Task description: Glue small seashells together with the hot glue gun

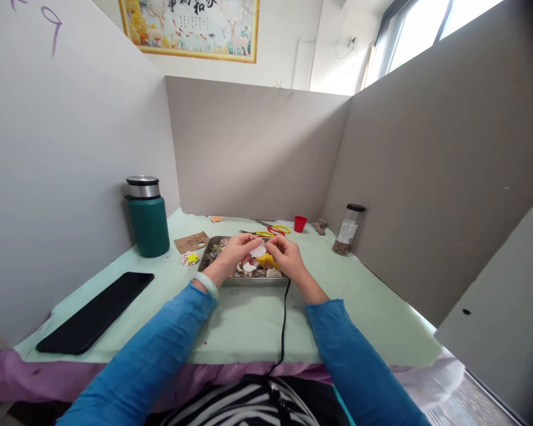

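Observation:
A thin white piece with a scalloped edge is pinched by my left hand, over the metal tray. At its right edge, the fingertips of my right hand are pressed together; whatever lies between them is too small to make out. Small shells and stones fill the tray below both hands, along with a bright yellow piece partly hidden by my right hand. Left of the tray lies a round speckled disc with a yellow star shape.
Behind the tray are scissors, a red cup and a brown lump. A jar stands right. On the left are a green bottle, a black phone-like slab and brown card. A black cable crosses the front; partitions surround the table.

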`<state>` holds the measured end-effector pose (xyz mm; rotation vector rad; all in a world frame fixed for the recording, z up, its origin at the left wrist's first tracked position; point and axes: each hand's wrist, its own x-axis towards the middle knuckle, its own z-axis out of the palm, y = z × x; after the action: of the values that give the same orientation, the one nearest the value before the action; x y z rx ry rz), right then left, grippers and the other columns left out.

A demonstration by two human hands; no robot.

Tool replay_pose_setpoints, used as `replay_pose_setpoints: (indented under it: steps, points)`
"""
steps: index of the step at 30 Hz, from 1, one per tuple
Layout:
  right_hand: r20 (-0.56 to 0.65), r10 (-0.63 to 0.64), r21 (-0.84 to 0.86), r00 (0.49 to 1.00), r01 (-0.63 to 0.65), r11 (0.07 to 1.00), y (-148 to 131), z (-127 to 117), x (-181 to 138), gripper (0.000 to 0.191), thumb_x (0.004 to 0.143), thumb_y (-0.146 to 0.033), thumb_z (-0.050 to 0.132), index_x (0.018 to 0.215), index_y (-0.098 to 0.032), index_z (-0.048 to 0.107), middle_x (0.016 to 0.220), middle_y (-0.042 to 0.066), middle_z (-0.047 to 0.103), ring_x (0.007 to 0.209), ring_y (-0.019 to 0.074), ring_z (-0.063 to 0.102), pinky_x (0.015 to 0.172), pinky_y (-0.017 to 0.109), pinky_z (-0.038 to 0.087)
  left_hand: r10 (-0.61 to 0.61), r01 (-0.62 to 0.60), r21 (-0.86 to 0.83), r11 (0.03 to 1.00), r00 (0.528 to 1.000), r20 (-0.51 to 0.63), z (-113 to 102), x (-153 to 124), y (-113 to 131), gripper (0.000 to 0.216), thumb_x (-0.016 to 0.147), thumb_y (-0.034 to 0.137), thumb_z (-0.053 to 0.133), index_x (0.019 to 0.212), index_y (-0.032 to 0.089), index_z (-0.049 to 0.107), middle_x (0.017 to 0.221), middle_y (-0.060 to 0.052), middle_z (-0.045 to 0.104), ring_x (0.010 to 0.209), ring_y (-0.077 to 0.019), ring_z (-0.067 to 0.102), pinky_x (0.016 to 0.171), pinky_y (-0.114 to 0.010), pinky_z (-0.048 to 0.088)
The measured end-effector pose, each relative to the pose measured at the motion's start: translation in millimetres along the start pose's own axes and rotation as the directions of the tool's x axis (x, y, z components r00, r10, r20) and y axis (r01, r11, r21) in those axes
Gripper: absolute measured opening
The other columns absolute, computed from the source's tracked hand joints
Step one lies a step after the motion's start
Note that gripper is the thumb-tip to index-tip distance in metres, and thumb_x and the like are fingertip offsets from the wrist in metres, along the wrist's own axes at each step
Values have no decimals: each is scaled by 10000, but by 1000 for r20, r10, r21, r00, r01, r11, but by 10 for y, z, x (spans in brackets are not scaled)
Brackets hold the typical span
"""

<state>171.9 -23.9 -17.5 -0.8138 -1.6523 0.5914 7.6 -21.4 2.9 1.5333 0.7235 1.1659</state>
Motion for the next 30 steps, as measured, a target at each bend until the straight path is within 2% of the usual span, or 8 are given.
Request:
replay_pose_setpoints:
  steps: [3,6,10,15,18,24,27,30]
  points:
    - [-54,3,3,999,-3,1000,-12,4,8,223,799,-388,563,714,-184,538,581,-39,509,526,100,437,525,227,353,-14,13,9,1000,999,41,11,-17,13,316,714,386,686,882,133,597,495,70,490,325,-27,344,436,-208,432]
    - [-60,11,-23,998,-12,1000,-31,9,12,249,805,-413,556,719,-179,550,601,-27,543,536,106,456,538,232,359,-32,32,11,999,999,16,-2,-10,-4,262,727,372,670,787,136,571,392,84,415,326,-55,391,449,-210,435]
    - [-66,15,-243,998,-31,970,-1,-12,21,286,820,-457,534,734,-186,569,658,-6,584,597,125,491,578,246,361,-40,35,-56,998,995,-95,-72,49,-46,236,747,357,630,777,147,526,493,37,551,333,-64,433,447,-227,447]
    - [102,11,-697,995,64,714,107,-91,35,261,738,-452,635,795,-199,604,814,37,617,814,189,514,683,282,343,3,-11,-26,1000,950,-313,-183,112,-63,198,738,316,600,774,141,515,689,-41,667,349,-55,455,381,-194,369]
    - [182,109,-791,977,80,607,125,-125,28,363,705,-506,647,908,-207,617,916,57,617,875,210,509,706,294,330,15,-17,-2,1000,924,-383,-210,119,-53,196,728,317,602,748,142,516,680,-45,671,342,-52,444,374,-189,351]
    - [131,204,-903,970,32,429,39,-108,-15,318,732,-469,616,911,-206,597,906,51,636,853,210,550,707,304,301,-31,36,7,999,919,-392,-208,115,-27,181,719,301,614,742,133,550,683,-49,677,346,-59,458,373,-190,354]
    - [134,165,-901,977,51,430,26,-96,-23,217,780,-384,561,893,-201,589,898,48,646,764,180,570,640,286,301,-76,69,-31,997,923,-377,-223,129,-42,174,726,290,609,755,121,575,711,-62,684,369,-62,483,398,-190,389]
    - [52,128,-844,990,-25,536,63,-116,7,198,795,-355,537,915,-206,589,871,44,647,727,172,573,597,272,315,-95,80,-55,995,922,-377,-241,143,-64,166,735,278,604,762,116,580,721,-69,686,390,-65,500,428,-194,423]
